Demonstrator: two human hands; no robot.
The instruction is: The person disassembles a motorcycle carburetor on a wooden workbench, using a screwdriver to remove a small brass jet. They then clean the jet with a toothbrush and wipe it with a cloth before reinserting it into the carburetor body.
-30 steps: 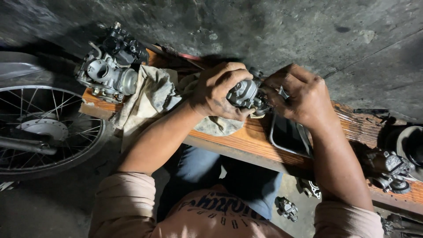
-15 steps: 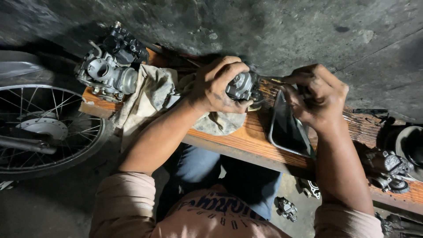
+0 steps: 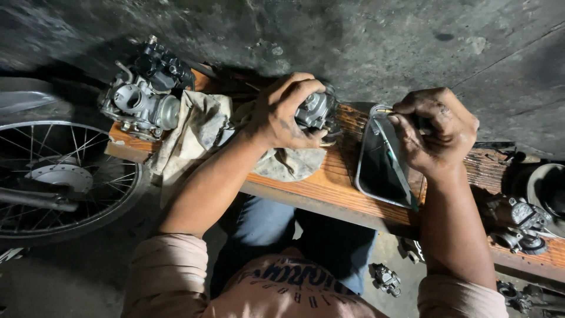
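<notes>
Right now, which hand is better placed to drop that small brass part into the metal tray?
The right hand: it pinches the small brass part directly over the metal tray, while the left hand is busy gripping the carburetor.

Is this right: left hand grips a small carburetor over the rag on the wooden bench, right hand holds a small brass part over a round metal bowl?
Not quite. In the head view the right hand holds the brass part over a flat rectangular metal tray, not a round bowl. The rest stands.
</notes>
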